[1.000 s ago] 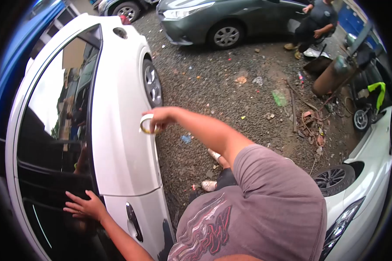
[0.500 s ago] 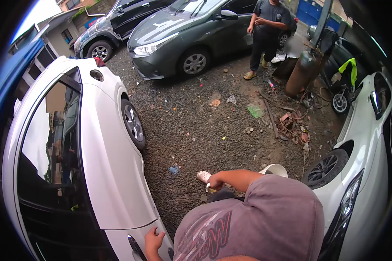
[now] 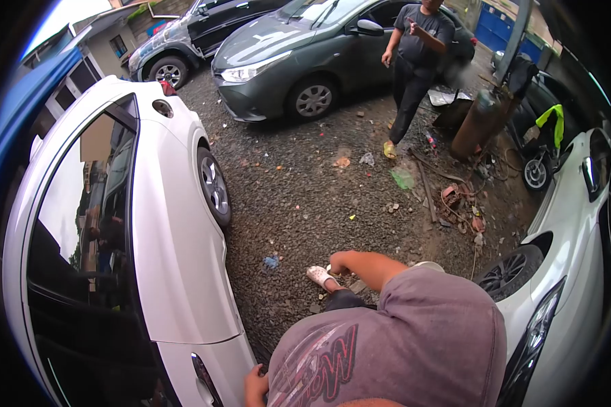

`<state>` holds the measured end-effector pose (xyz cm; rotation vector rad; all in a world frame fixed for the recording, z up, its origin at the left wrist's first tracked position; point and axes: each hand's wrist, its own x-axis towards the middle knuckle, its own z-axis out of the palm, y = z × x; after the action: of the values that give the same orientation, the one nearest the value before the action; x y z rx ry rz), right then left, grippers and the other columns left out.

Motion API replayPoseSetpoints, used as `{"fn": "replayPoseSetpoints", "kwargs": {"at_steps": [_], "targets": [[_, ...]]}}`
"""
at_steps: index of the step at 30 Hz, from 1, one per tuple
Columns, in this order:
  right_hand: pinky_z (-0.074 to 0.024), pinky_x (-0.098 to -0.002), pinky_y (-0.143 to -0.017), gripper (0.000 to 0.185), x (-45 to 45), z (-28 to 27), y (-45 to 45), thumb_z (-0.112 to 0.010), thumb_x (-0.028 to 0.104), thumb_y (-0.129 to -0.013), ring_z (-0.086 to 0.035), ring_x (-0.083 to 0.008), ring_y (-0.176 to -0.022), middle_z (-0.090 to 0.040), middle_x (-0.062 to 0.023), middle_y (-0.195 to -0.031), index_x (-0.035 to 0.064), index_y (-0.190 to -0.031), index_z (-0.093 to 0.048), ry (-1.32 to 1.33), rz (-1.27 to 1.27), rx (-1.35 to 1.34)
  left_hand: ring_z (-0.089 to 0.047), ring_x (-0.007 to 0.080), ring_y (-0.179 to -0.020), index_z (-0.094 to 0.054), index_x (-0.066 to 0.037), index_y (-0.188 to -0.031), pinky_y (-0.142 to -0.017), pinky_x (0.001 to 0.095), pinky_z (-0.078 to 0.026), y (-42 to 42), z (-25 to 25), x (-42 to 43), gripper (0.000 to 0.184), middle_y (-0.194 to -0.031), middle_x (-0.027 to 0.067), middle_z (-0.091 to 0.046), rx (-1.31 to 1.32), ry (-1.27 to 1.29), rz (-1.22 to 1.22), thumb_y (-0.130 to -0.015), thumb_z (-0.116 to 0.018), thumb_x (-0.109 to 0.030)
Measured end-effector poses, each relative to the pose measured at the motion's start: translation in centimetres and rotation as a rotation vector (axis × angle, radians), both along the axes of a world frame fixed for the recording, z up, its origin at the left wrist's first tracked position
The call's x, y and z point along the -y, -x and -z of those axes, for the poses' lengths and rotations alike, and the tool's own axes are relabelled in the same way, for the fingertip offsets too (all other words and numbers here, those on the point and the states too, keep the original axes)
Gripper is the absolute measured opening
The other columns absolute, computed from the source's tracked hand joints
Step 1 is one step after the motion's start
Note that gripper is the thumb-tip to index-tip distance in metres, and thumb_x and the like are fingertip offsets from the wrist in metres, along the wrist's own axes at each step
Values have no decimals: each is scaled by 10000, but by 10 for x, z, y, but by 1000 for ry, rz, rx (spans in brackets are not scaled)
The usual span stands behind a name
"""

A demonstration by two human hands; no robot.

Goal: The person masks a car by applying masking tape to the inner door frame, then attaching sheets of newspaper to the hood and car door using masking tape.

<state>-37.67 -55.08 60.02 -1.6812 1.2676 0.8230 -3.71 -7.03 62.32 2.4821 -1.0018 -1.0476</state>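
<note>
"Beside the white car (image 3: 166,203), any progress to log?"

"Little to enter. See no strip of tape on the side panel (image 3: 187,298) or door handle (image 3: 206,380). Judged as a pause between steps, with neither hand at work on the bodywork."

"And the hands?"

"Recorded the right hand (image 3: 337,263) as closed on what is probably a roll of tape (image 3: 329,269), with just a pale edge showing, beside the clog (image 3: 317,277) in view. Logged the left hand (image 3: 254,386) as loosely unfurled, low between door (image 3: 176,370) and shirt (image 3: 394,332), with nothing visible in it. Cannot tell about contact with the door."

"Done versus left?"

"Done: nothing verifiable on the visible bodywork. Left: cannot tell how much. Also noted a round opening (image 3: 161,107), uncovered, near the rear. Cannot say whether linked to the work."
</note>
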Motion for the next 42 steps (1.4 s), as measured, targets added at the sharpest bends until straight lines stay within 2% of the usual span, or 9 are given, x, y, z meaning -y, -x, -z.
{"fn": "replayPoseSetpoints", "kwargs": {"at_steps": [3,5,8,11,14,27,30,37,42], "targets": [[-588,-441,-630,299,-14,9,-26,-666,191,-857,-756,-286,-768,-767,-182,-942,-9,-1047,-781,22,-127,82,-732,266,-837,-734,-38,-1225,-783,402,-580,13,-22,-7,568,-927,173,-760,18,-52,-57,-750,-869,-318],[-600,-441,-622,313,-22,12,-41,-676,184,-869,-756,-300,-768,-764,-191,-943,-22,-1087,-765,0,-249,97,-709,240,-764,-760,-25,-1075,-746,400,-568,13,-22,-20,406,-829,138,-742,82,79,-99,-735,-874,-215],[-604,-448,-615,308,-35,-5,-47,-671,147,-874,-760,-309,-778,-767,-193,-954,-27,-1113,-756,-48,-326,85,-710,234,-723,-765,-21,-903,-719,387,-561,23,-48,-31,243,-747,119,-724,51,-13,-216,-720,-872,-140],[-608,-453,-631,286,-34,-2,-48,-648,127,-892,-761,-312,-793,-776,-191,-958,-40,-1100,-751,-86,-510,44,-716,229,-709,-776,-13,-834,-706,372,-553,41,-45,-58,195,-723,122,-732,120,94,-289,-721,-865,-144],[-604,-456,-665,267,-24,-12,-41,-646,138,-905,-757,-311,-798,-775,-173,-934,-50,-1063,-752,-57,-637,55,-682,311,-631,-768,43,-858,-645,487,-496,76,-66,-70,344,-729,245,-712,119,89,-219,-872,-702,-295],[-612,-462,-692,271,67,-27,8,-660,189,-889,-763,-319,-815,-785,-171,-961,16,-1050,-794,50,-521,36,-703,259,-677,-782,10,-872,-675,425,-523,254,14,-80,250,-752,192,-738,-92,-93,-443,-798,-775,-229],[-617,-461,-725,296,74,11,30,-669,207,-877,-769,-305,-825,-789,-161,-978,26,-1075,-793,19,-572,3,-708,247,-688,-786,3,-875,-682,411,-529,266,21,-89,236,-758,180,-743,-94,-95,-509,-781,-791,-214],[-614,-454,-754,317,45,-6,46,-672,229,-875,-774,-297,-856,-796,-148,-994,22,-1082,-792,29,-691,-44,-719,219,-713,-794,-15,-882,-698,377,-543,276,33,-126,219,-770,151,-757,-58,-40,-641,-742,-830,-178],[-591,-448,-871,341,21,-16,20,-663,318,-907,-769,-300,-968,-802,-116,-1062,85,-1112,-805,87,-667,-30,-723,198,-723,-802,-26,-907,-704,358,-547,288,31,-166,232,-780,141,-766,-19,-24,-686,-728,-841,-168]]}}
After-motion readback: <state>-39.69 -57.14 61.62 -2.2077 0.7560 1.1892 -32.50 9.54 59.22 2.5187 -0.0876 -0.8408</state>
